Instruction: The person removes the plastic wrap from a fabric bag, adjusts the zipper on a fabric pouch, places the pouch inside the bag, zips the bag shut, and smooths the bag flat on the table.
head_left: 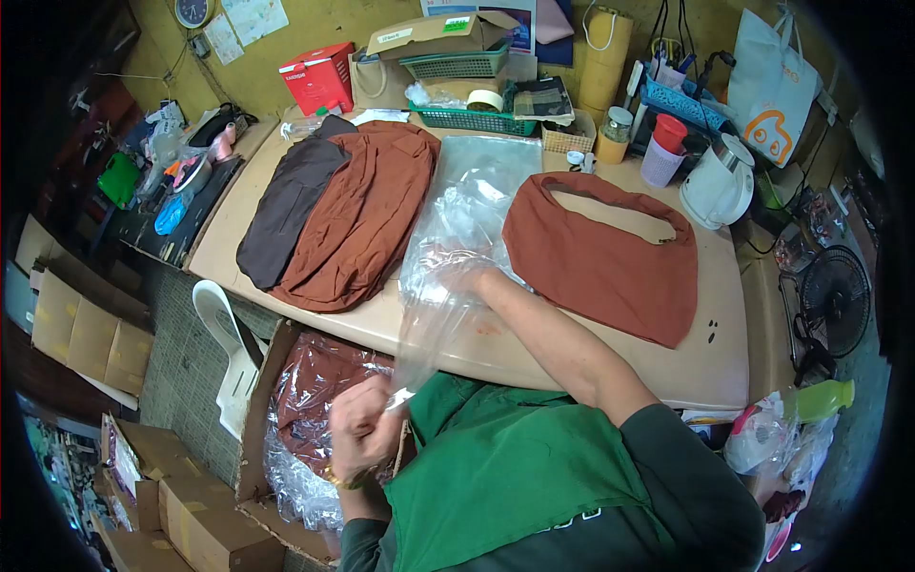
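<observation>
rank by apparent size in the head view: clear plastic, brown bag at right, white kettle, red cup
1. Clear plastic and brown bag at right: too alike to rank
2. White kettle
3. Red cup

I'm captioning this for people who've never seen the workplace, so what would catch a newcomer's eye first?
Probably the bright green apron at bottom centre, then the rust-brown bag lying flat on the right of the table and the rust-and-dark fabric heap on its left. Between them, clear plastic stretches towards the left hand, which grips its near end, while the right hand reaches into or under it.
</observation>
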